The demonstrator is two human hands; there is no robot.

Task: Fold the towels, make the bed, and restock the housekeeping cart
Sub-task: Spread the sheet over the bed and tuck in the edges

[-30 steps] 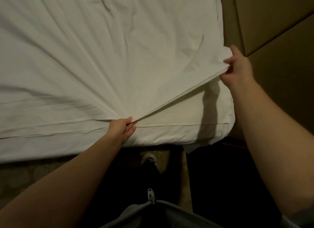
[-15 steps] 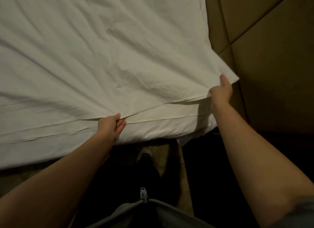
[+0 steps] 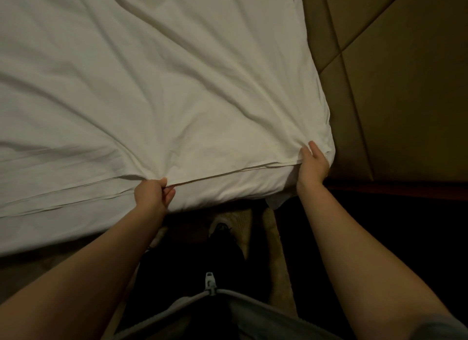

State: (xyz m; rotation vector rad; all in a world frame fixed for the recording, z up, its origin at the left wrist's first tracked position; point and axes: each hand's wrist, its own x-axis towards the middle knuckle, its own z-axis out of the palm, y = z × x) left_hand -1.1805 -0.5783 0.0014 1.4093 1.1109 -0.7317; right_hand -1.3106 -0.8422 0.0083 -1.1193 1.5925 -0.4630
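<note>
A white top sheet [image 3: 164,86] covers the bed, creased in lines that fan out from its near edge. My left hand [image 3: 153,192] grips that near edge in a fist, with the fabric bunched at the thumb. My right hand [image 3: 312,162] holds the sheet's corner at the mattress corner [image 3: 326,147], fingers on top and the cloth pinched beneath. Between the two hands the edge runs taut along the mattress side [image 3: 228,187], with lower white layers showing under it.
A padded tan headboard panel [image 3: 392,73] stands right of the bed, close to my right hand. Below the mattress lies dark floor with a pale strip [image 3: 273,238], my shoe [image 3: 222,225] and my grey zipped top [image 3: 210,289].
My right hand brought the lifted sheet corner down from above the bed onto the mattress corner. The raised flap has flattened and the edge now lies along the mattress side. My left hand kept its grip.
</note>
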